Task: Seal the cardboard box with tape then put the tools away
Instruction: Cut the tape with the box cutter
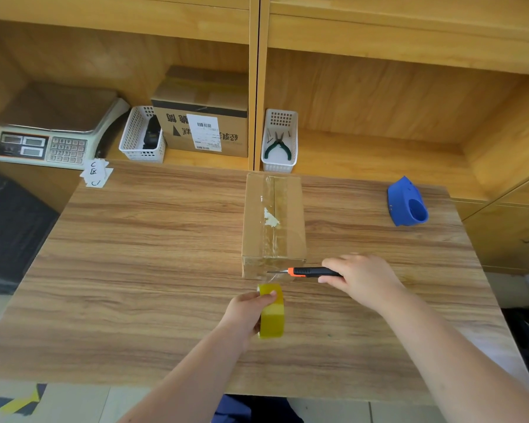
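Head view. A small brown cardboard box (274, 221) with matt, faintly creased walls stands at the centre of a wood-grain laminate table (135, 254), its long axis running from 12 to 6 o'clock. A glossy strip of clear tape (272, 239) covers the top seam and folds down the near face; a torn white patch marks the lid. At 6 o'clock from the box, the left hand (251, 315) pinches a translucent yellow roll of packing tape (272, 312) between thumb and fingers, holding it on edge and drawn back, apparently so that the web leading to the box stays taut for cutting. At 3 o'clock from the near face, the right hand (361, 279) is closed around the black handle of an orange-collared utility knife (309, 272), whose slim metal blade points toward 9 o'clock and meets the tape just off the lower near face; the severing step appears to be in hand. A blue moulded-plastic tape dispenser (406, 204) lies apart at 2 o'clock. On the shelf at 12 o'clock, a white perforated plastic basket (292, 148) holds green-handled pliers (276, 146); it seems a likely place for the tools. At 10 o'clock sits a second white basket (135, 138), and beyond it a beige keypad scale (43, 141).
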{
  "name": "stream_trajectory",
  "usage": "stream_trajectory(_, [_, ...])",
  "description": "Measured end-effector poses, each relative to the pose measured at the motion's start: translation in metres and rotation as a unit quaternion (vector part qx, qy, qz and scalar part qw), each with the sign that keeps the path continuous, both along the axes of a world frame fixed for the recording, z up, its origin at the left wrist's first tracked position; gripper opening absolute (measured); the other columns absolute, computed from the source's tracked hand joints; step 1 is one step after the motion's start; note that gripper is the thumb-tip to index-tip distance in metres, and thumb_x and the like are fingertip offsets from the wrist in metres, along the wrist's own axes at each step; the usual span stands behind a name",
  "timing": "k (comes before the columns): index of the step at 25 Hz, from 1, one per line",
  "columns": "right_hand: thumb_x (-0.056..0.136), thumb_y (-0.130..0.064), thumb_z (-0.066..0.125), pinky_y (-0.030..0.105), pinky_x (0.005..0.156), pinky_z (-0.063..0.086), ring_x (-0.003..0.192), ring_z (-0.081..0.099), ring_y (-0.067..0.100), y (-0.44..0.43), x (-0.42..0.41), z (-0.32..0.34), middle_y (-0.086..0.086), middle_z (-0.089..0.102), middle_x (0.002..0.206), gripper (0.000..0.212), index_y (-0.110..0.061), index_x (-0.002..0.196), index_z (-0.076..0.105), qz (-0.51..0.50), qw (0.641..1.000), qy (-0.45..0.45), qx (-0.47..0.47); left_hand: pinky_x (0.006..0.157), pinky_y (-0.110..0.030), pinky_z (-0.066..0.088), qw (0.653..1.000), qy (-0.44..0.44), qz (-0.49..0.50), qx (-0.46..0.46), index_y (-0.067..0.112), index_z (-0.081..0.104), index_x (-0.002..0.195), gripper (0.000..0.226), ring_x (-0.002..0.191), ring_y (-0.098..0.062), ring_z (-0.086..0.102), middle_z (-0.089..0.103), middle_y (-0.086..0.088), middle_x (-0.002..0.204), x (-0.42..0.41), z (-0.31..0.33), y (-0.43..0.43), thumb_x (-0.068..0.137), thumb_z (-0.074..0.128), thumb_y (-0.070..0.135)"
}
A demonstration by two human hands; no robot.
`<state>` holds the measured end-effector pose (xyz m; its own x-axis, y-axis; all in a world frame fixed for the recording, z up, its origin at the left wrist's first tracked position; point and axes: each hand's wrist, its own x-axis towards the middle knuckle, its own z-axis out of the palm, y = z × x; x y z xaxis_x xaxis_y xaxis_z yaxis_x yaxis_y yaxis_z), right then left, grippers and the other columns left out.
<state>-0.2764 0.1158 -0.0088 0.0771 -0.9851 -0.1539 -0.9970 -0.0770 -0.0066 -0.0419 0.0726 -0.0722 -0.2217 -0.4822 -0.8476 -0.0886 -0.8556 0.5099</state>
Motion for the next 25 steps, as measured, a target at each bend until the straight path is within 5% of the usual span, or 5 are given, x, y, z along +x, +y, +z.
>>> stream_trajectory(25, [0.094, -0.058, 0.041, 0.028, 0.05, 0.031, 0.071, 0.054, 0.016, 0.003, -0.002, -0.017, -0.008, 0.06, 0.076, 0.033, -0.029, 0.096, 0.056, -0.004, 1.0, 0.004, 0.019, 0.1, -0.05, 0.052, 1.0, -0.017, 0.004, 0.002, 0.004, 0.063, 0.126, 0.048, 0.109, -0.035, 0.068, 0.072, -0.02, 0.117, 0.001, -0.001, 0.007, 0.082, 0.078, 0.015])
